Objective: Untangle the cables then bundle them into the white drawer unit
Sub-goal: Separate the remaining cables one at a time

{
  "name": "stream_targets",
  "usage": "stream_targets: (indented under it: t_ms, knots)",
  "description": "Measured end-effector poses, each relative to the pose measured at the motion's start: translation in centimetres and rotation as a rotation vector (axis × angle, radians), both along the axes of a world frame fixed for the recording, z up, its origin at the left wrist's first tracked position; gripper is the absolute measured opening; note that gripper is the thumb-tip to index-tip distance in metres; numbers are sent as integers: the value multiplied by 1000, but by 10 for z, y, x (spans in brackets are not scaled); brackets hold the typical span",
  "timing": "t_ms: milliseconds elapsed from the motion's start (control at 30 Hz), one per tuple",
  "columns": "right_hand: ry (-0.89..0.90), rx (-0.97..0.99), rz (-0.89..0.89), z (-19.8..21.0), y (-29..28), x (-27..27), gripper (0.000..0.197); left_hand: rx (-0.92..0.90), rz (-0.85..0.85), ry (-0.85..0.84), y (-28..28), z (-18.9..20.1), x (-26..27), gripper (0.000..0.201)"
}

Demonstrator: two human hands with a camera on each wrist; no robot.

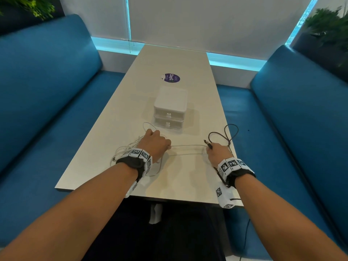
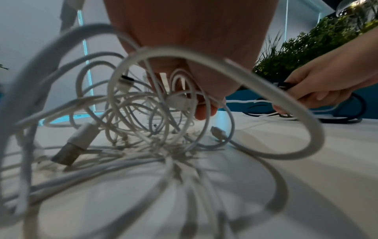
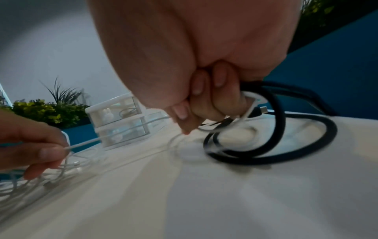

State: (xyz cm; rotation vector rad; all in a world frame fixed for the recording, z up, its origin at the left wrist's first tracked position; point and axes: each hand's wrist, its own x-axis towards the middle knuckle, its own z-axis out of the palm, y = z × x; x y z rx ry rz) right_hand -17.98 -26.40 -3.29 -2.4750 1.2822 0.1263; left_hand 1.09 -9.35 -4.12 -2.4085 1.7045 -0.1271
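Observation:
A tangle of white cables [image 1: 130, 148] lies on the table under my left hand [image 1: 166, 146], which grips several of its loops [image 2: 155, 103] and pinches one strand. That white strand [image 1: 188, 146] runs taut across to my right hand [image 1: 210, 147]. The right hand's fingers [image 3: 214, 103] are curled round the black cable [image 3: 267, 145] together with the white strand. The black cable [image 1: 227, 135] loops near the table's right edge, its plug sticking out beside the thumb. The white drawer unit [image 1: 170, 108] stands just beyond the hands, both drawers closed.
The beige table [image 1: 169, 61] is long and narrow, with blue benches [image 1: 47, 91] on both sides. A purple sticker [image 1: 171, 78] lies behind the drawer unit. Plants [image 1: 327, 29] stand in the far corners. The table's near edge runs just below my wrists.

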Motion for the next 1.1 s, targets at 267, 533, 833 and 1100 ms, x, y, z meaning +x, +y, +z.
stream_targets:
  t_ms: [267, 533, 833, 1100]
  knots:
    - [-297, 34, -39, 7, 21, 22, 36, -44, 31, 22, -10, 3, -17, 29]
    - [-336, 257, 286, -5, 54, 42, 23, -99, -58, 131, -14, 7, -24, 21]
    - [-106, 28, 192, -9, 35, 21, 19, 27, -45, 16, -6, 5, -9, 16]
    - [-72, -50, -47, -6, 13, 1, 27, -74, -25, 112, -5, 5, -9, 21]
